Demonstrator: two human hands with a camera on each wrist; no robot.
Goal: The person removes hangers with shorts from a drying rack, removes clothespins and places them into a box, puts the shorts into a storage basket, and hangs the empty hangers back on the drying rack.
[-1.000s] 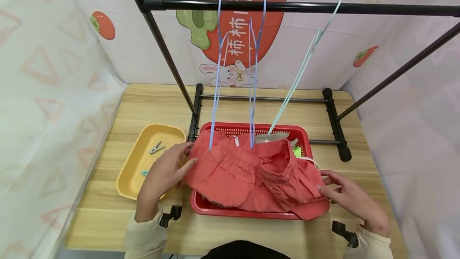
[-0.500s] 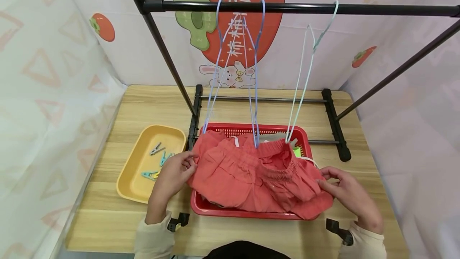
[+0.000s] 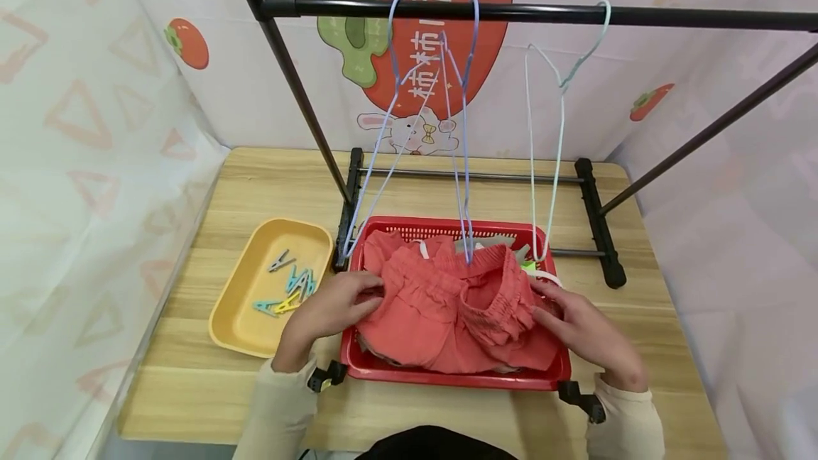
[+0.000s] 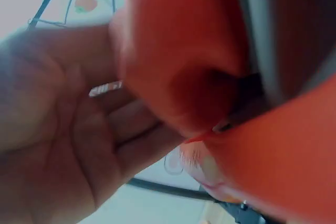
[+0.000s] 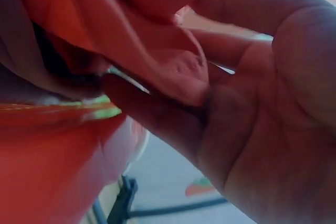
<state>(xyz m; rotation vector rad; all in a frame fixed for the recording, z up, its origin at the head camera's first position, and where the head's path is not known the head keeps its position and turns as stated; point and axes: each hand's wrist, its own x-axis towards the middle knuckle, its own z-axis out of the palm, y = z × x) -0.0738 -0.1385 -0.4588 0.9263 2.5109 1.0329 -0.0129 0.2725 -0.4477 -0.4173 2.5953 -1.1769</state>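
Your left hand (image 3: 335, 307) grips the left edge of the coral shorts (image 3: 447, 304), and your right hand (image 3: 575, 329) grips the right edge, near the stretchy waistband. Both sets of fingers are curled into the cloth, which the wrist views show bunched in each palm. The shorts lie crumpled in the red basket (image 3: 447, 377), in the middle of the table (image 3: 192, 389), right in front of you. Take care if you lift them. The purple hangers (image 3: 463, 162) dangle from the black rail (image 3: 511, 14) at 12 o'clock, and their bottoms hang right down at the cloth. The pale green hanger (image 3: 559, 140) hangs at about 1 o'clock, just as low. The shorts could bump one, snag on it, or knock it off the rail. There is more laundry under the shorts, with a bit of bright green (image 3: 527, 268) showing, so a fold could drag that out too. At 9 o'clock, the yellow tray (image 3: 236, 318) of clothes pegs (image 3: 290, 293) sits close to your left arm, and a wide swing could tip it.
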